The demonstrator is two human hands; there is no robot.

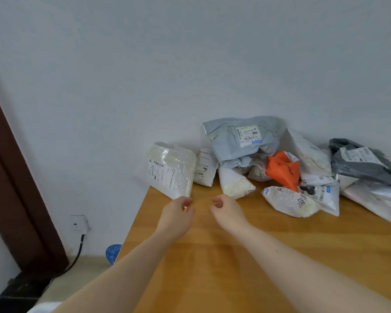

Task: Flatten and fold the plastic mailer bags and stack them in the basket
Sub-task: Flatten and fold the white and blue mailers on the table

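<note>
A heap of crumpled plastic mailer bags lies at the back of the wooden table [269,256] against the wall. A clear bubble mailer [171,169] leans at the left end. A pale blue-grey mailer [242,140] tops the heap, an orange bag [282,169] sits in the middle, and a dark grey mailer [361,161] lies at the right. White mailers [287,201] lie in front. My left hand [176,216] and my right hand [228,213] hover side by side just before the bubble mailer, fingers loosely curled, holding nothing. No basket is in view.
The table's left edge runs diagonally past my left forearm. Beyond it on the left wall are a wall socket [79,223] with a black cable, a blue round sticker [113,253] and a dark brown door frame [14,188].
</note>
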